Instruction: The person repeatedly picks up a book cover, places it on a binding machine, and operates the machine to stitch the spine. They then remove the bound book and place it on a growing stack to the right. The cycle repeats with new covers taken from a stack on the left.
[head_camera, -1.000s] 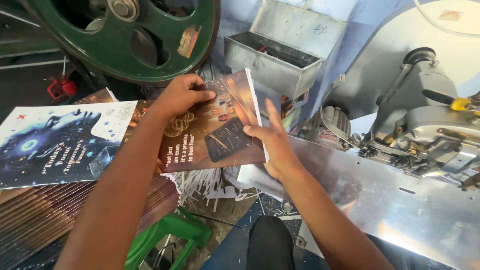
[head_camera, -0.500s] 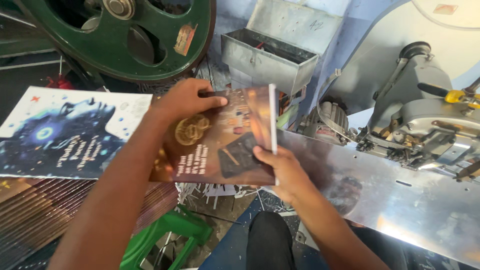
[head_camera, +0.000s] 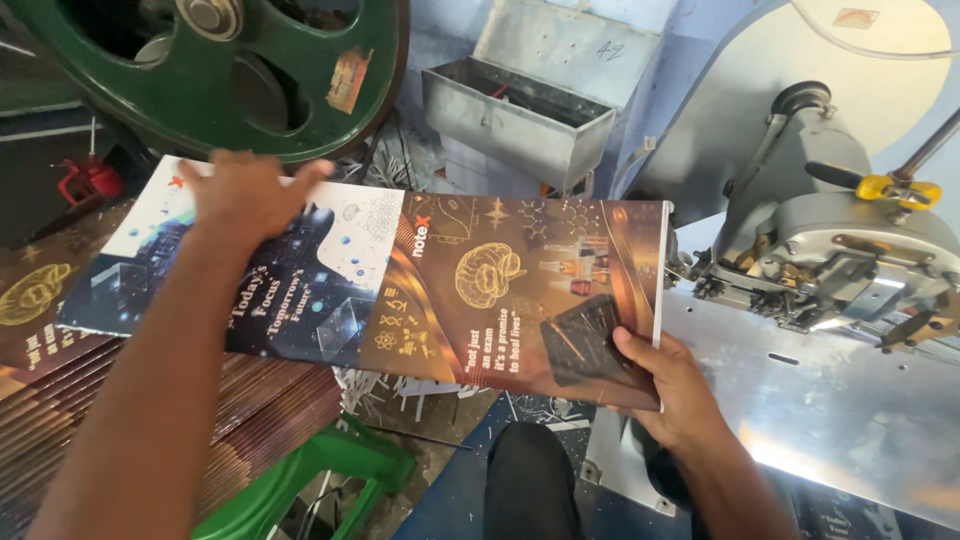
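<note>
The left hand (head_camera: 250, 195) has left the brown notebook (head_camera: 520, 290) and now lies flat, fingers spread, on the blue-and-white notebook (head_camera: 240, 290) atop the stack of covers (head_camera: 150, 420). The right hand (head_camera: 670, 385) alone grips the brown notebook's lower corner, holding it between the green flywheel (head_camera: 250, 70) and the steel machine table (head_camera: 830, 400).
</note>
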